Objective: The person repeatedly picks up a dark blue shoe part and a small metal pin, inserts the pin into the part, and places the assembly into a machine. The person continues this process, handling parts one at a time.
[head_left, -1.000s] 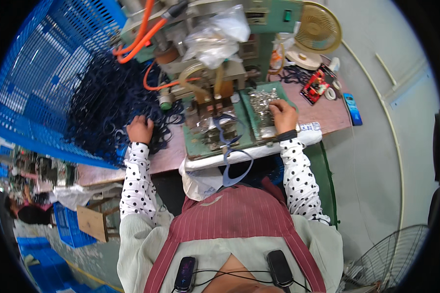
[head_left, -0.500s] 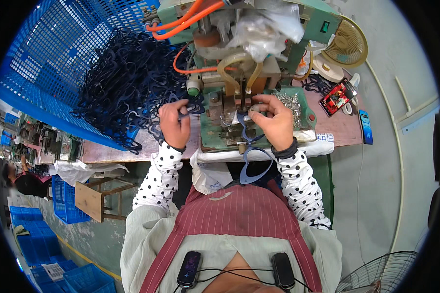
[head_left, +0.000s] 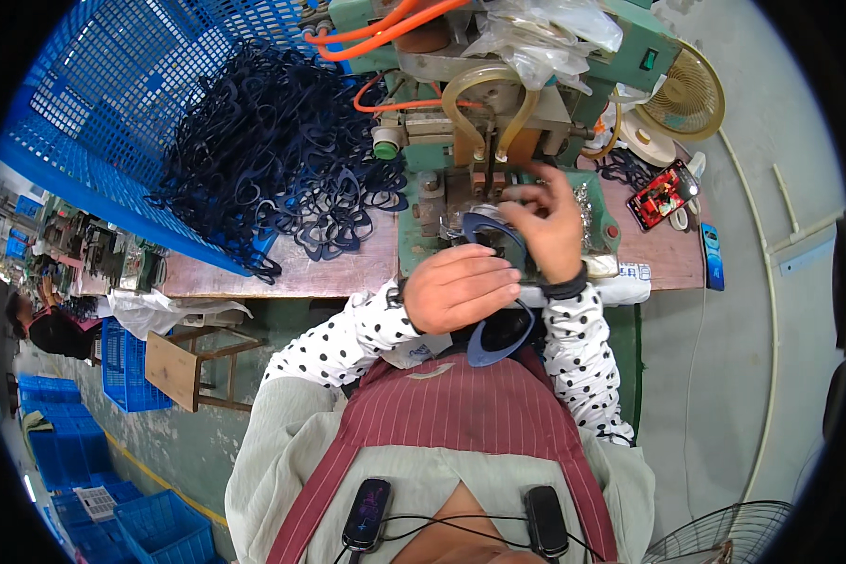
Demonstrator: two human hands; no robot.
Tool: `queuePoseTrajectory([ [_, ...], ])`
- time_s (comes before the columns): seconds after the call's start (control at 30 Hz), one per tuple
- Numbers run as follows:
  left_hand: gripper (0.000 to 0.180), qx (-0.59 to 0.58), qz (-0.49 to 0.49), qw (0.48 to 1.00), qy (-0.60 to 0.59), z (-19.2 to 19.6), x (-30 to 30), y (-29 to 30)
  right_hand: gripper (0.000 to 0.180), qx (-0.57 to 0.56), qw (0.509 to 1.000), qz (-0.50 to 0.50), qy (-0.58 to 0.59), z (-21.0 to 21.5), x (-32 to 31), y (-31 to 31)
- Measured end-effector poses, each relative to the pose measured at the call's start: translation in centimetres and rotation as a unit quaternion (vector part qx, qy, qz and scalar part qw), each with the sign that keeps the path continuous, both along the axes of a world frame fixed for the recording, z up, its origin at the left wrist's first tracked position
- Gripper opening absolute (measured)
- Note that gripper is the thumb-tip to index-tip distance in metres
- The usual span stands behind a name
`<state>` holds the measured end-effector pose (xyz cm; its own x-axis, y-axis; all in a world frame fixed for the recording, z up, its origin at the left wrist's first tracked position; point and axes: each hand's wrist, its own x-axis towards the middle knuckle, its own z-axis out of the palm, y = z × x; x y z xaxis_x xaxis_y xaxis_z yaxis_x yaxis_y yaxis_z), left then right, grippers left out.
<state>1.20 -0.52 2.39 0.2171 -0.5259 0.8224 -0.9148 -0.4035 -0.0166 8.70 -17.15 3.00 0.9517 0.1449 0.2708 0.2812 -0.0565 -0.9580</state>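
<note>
I sit at a green bench machine (head_left: 461, 179) on a brown worktable (head_left: 329, 268). My left hand (head_left: 461, 287) is closed over the near side of a dark blue glasses frame (head_left: 487, 227). Just past it, my right hand (head_left: 547, 224) pinches the far side of the same frame, right below the machine's head. A second dark blue frame piece (head_left: 498, 343) hangs at the table edge under my hands. A tray of small metal parts (head_left: 587, 202) is partly hidden behind my right hand.
A big pile of dark blue frames (head_left: 282, 160) spills from a blue plastic crate (head_left: 103, 103) at the left. Orange hoses (head_left: 385, 28) and a small fan (head_left: 688, 92) are at the back, a phone (head_left: 663, 195) at the right. A wooden stool (head_left: 193, 362) and another person (head_left: 42, 329) are at lower left.
My left hand left the frame pile and came to the machine with a frame. My right hand left the parts tray and joined it. Both now sit closer together.
</note>
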Motion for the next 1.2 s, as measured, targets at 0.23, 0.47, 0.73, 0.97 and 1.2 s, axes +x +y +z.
queuePoseTrajectory([
  [0.23, 0.033, -0.019, -0.023, 0.998, 0.052, -1.3, 1.0, -0.4, 0.034, -0.273, 0.930, -0.237, -0.058, -10.9, 6.2, -11.7],
  [0.47, 0.034, -0.048, -0.041, 0.996, 0.068, -1.6, 1.2, -0.5, 0.028, -0.497, 0.836, -0.195, -0.123, -10.0, 3.0, -9.2],
  [0.73, 0.039, -0.021, 0.052, 0.997, 0.056, -2.3, -0.6, 0.5, 0.011, -0.307, 0.916, -0.221, -0.130, -11.3, 4.8, -9.4],
  [0.97, 0.038, -0.455, 0.399, 0.704, 0.371, -10.0, 3.2, 11.8, 0.013, -0.226, 0.933, -0.255, -0.115, -12.1, 4.5, -9.6],
  [1.2, 0.035, -0.516, 0.329, 0.509, 0.605, -13.9, 4.8, 21.1, 0.009, -0.266, 0.907, -0.300, -0.128, -12.7, 4.9, -8.7],
])
